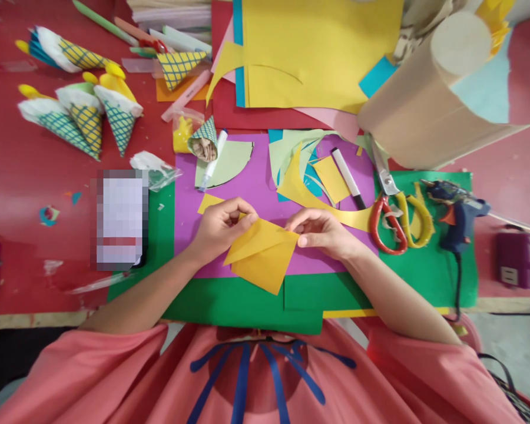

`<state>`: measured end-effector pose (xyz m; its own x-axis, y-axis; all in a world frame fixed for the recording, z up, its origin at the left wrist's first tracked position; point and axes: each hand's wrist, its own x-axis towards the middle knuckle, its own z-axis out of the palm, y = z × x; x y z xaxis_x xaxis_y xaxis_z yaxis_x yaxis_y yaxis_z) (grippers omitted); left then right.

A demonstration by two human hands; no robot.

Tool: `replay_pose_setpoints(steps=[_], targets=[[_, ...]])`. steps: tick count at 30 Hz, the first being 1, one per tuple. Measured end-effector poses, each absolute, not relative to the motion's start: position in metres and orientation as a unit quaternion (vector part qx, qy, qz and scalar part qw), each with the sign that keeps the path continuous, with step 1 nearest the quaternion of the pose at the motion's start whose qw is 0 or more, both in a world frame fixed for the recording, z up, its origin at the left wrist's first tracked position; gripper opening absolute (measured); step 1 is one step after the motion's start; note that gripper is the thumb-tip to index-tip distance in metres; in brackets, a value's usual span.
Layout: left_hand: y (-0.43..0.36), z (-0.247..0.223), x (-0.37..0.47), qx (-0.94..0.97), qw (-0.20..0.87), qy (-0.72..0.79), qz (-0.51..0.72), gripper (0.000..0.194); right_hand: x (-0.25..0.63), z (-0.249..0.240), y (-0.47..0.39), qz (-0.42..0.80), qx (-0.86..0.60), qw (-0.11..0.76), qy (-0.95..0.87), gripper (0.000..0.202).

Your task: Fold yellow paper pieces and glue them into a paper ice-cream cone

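Note:
A folded piece of yellow paper (pixel 267 259) is held between my two hands over the purple and green sheets. My left hand (pixel 225 227) pinches its upper left corner between thumb and fingers. At its upper right corner, my right hand (pixel 320 232) closes thumb and fingertips on the edge. One flap lies slanted across the paper's left side. Beyond my hands are curved yellow offcuts (pixel 298 182), a small yellow piece (pixel 331 178) and a black-capped marker (pixel 348 178). Another yellow scrap (pixel 209 204) lies behind my left hand.
Scissors (pixel 386 182) with red and yellow handles and a blue glue gun (pixel 463 215) lie at the right. A large cardboard roll (pixel 415 100) is behind them. Patterned paper cones (pixel 121 115) lie back left, with a blurred phone (pixel 120 218) nearer.

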<state>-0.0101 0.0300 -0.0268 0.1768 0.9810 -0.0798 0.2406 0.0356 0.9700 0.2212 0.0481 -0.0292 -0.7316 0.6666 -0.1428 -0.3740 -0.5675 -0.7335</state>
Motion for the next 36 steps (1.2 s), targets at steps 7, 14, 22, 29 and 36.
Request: replay_pose_setpoints(steps=[7, 14, 22, 29, 36], targets=[[0.031, -0.026, -0.010, 0.562, 0.468, 0.551, 0.401, 0.017, 0.224, -0.029, 0.051, 0.833, -0.239, 0.335, -0.370, 0.031], [0.036, -0.028, -0.013, 0.601, 0.366, 0.589, 0.399, 0.020, 0.222, -0.025, 0.052, 0.778, -0.307, 0.375, -0.400, 0.023], [0.029, -0.018, 0.000, 0.805, 0.160, 0.454, 0.347, 0.025, 0.211, -0.019, 0.040, 0.695, -0.417, 0.345, -0.473, 0.018], [0.019, -0.014, 0.016, 0.721, 0.417, 0.428, 0.351, 0.010, 0.201, -0.020, 0.028, 0.578, -0.428, 0.312, -0.621, 0.019], [0.023, -0.013, 0.011, 0.684, 0.489, 0.440, 0.315, 0.014, 0.203, -0.018, 0.027, 0.485, -0.415, 0.316, -0.702, 0.016]])
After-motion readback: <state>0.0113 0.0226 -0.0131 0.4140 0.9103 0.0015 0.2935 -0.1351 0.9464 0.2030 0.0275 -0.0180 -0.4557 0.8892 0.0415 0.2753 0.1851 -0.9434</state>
